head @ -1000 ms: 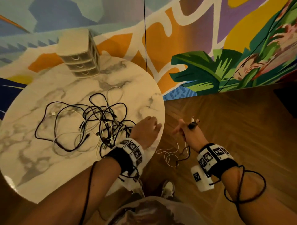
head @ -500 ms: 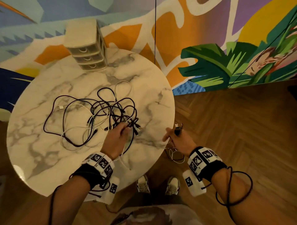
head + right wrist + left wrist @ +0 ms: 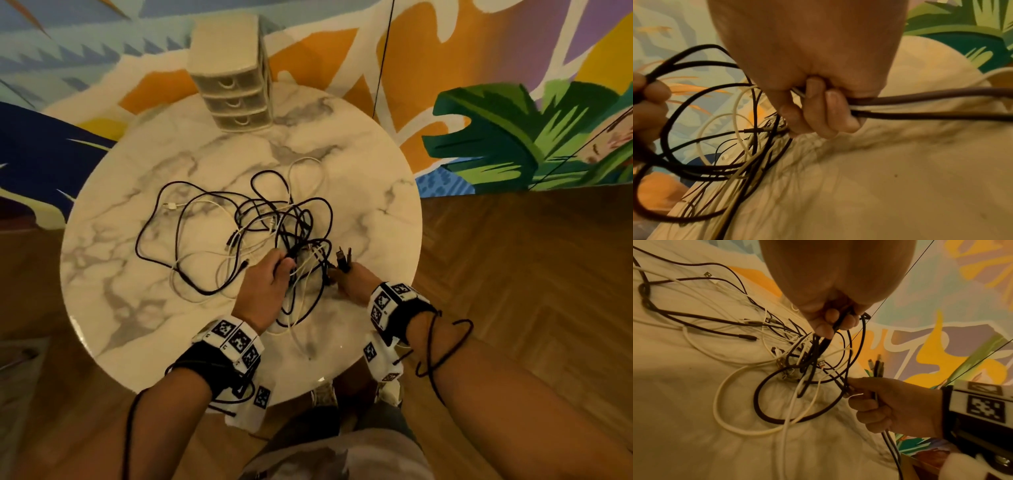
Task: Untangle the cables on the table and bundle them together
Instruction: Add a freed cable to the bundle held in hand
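Observation:
A tangle of black and white cables (image 3: 274, 226) (image 3: 789, 356) lies on the round marble table (image 3: 130, 260). My left hand (image 3: 274, 274) (image 3: 830, 324) pinches black strands at the tangle's near right side and lifts them. Just to its right, my right hand (image 3: 346, 281) (image 3: 818, 113) (image 3: 875, 402) grips a few black and white cables (image 3: 931, 105) in its curled fingers. Their plug ends (image 3: 344, 257) (image 3: 877, 365) stick up above the fist, and its forefinger and thumb also pinch a connector from the tangle.
A small cream three-drawer chest (image 3: 233, 85) stands at the table's far edge against the painted mural wall. Wooden floor (image 3: 513, 274) surrounds the table. A black cord (image 3: 442, 346) loops around my right forearm.
My right hand has come from beside the table onto its near right part with its cable ends. My left hand moved from the table edge into the tangle and took hold of black strands.

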A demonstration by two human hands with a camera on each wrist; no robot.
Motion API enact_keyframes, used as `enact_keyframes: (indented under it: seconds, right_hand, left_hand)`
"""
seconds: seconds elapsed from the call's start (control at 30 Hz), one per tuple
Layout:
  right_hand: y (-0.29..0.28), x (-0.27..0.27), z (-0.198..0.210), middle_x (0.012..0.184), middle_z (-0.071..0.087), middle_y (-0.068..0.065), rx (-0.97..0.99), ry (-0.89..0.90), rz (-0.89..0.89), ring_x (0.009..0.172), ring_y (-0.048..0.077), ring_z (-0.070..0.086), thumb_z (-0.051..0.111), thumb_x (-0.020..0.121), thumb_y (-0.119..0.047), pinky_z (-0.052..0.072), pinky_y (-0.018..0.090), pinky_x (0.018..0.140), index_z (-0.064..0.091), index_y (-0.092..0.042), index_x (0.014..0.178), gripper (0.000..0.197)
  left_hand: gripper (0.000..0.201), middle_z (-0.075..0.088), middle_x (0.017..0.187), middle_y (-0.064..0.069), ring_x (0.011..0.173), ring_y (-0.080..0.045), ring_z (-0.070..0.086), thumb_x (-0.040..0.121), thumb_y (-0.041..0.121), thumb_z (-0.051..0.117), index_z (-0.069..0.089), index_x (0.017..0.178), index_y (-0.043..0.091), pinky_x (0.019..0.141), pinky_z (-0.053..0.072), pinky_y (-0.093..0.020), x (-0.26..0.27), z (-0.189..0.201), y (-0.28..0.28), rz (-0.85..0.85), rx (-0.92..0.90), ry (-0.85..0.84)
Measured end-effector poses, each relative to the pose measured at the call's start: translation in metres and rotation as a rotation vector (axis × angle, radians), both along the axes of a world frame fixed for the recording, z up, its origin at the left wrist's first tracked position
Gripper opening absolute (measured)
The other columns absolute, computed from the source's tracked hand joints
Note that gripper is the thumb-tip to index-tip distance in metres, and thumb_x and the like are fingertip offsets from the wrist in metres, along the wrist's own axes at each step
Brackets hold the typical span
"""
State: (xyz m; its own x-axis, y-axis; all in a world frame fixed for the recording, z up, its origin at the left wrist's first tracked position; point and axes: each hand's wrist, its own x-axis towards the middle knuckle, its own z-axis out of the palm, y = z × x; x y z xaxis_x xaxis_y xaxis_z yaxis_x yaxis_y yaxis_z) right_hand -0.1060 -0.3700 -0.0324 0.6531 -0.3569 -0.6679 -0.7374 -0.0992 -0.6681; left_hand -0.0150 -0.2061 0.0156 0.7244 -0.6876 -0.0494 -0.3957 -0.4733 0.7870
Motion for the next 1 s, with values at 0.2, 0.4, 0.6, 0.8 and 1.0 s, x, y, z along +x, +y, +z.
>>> enact_keyframes:
  seconds: [0.2, 0.4, 0.6, 0.8, 1.0]
  right_hand:
    - [-0.029, -0.016, 0.053, 0.055, 0.046, 0.001, -0.151, -0.069, -0.077, 0.051, 0.017, 0.039, 0.052, 0.094, -0.033, 0.03, 0.029, 0.052, 0.047, -0.015, 0.062, 0.037]
    - [-0.056, -0.041, 0.143, 0.054, 0.04, 0.0, -0.296, -0.318, -0.306, 0.05, 0.013, 0.035, 0.053, 0.089, -0.026, 0.028, 0.031, 0.054, 0.047, -0.019, 0.061, 0.029]
    - [-0.072, -0.071, 0.193, 0.044, 0.035, -0.014, -0.117, -0.743, -0.762, 0.044, 0.007, 0.031, 0.052, 0.084, -0.021, 0.023, 0.02, 0.043, 0.047, -0.027, 0.05, 0.035]
    - [-0.066, -0.075, 0.179, 0.043, 0.029, -0.01, -0.026, -0.655, -0.592, 0.04, 0.008, 0.023, 0.043, 0.095, -0.008, 0.018, 0.022, 0.041, 0.032, -0.02, 0.056, 0.042]
    - [-0.075, -0.082, 0.167, 0.051, 0.029, 0.005, -0.04, -0.725, -0.489, 0.043, 0.013, 0.024, 0.04, 0.098, -0.04, 0.02, 0.026, 0.045, 0.046, -0.014, 0.061, 0.046]
  left_hand:
    - [0.019, 0.052, 0.065, 0.006, 0.063, -0.014, 0.051, 0.096, 0.026, 0.047, 0.048, 0.078, 0.021, 0.059, 0.033, -0.03, 0.004, -0.011, -0.016, 0.003, 0.091, -0.078]
    - [0.026, 0.065, 0.089, -0.006, 0.081, -0.026, 0.061, 0.097, 0.035, 0.042, 0.058, 0.102, 0.015, 0.063, 0.039, -0.029, -0.01, -0.008, -0.048, -0.089, 0.333, -0.205]
    - [0.025, 0.065, 0.096, -0.005, 0.086, -0.026, 0.06, 0.095, 0.033, 0.041, 0.059, 0.098, 0.016, 0.066, 0.043, -0.031, 0.004, -0.012, -0.054, -0.029, 0.483, -0.232]
    - [0.049, 0.039, 0.126, -0.003, 0.105, -0.023, 0.052, 0.085, 0.038, 0.06, 0.045, 0.128, 0.021, 0.077, 0.047, -0.033, -0.012, 0.046, -0.089, -0.036, 0.104, -0.275]
    - [0.017, 0.055, 0.074, 0.006, 0.063, -0.018, 0.052, 0.097, 0.026, 0.047, 0.058, 0.097, 0.014, 0.058, 0.04, -0.033, -0.066, 0.104, -0.15, -0.325, -0.174, -0.16]
